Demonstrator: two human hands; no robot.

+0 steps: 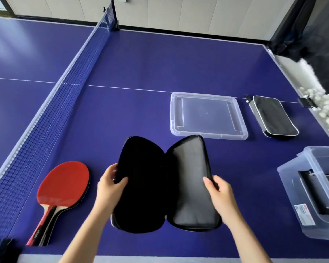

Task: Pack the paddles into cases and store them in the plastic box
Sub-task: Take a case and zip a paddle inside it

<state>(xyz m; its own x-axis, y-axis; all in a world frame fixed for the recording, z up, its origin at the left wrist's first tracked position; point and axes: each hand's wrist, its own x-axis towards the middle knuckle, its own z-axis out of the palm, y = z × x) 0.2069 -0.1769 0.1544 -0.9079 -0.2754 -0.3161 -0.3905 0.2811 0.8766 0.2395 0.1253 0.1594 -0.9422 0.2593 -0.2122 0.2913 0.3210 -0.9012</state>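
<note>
Both hands spread the black paddle case open at bottom center: left hand gripping its left half, right hand its right. Red paddles lie lower left, clear lid above, plastic box far right.

blue table-tennis table with net, pale panelled wall behind, black curtain at right
</note>
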